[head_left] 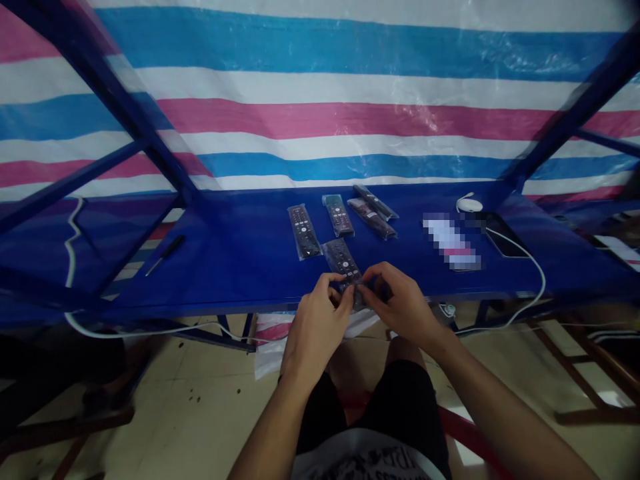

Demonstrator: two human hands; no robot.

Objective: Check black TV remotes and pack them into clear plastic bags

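A black remote control (343, 259) in a clear plastic sleeve lies at the front edge of the blue table, its near end between my hands. My left hand (323, 313) pinches the left side of that end, thumb and fingers closed on the sleeve. From the other side my right hand (397, 300) grips the same end with thumb and forefinger. Beyond them rest several more sleeved remotes: one (304, 231) to the left, another (338, 215) behind, and an overlapping pair (373, 217) at the back right.
A screwdriver (166, 255) lies on the table (240, 267) at the left. On the right are a blurred-out phone (450, 241), a dark phone (505, 235) and a white round charger (470, 205), with a white cable hanging over the front edge. Blue metal posts rise at both sides.
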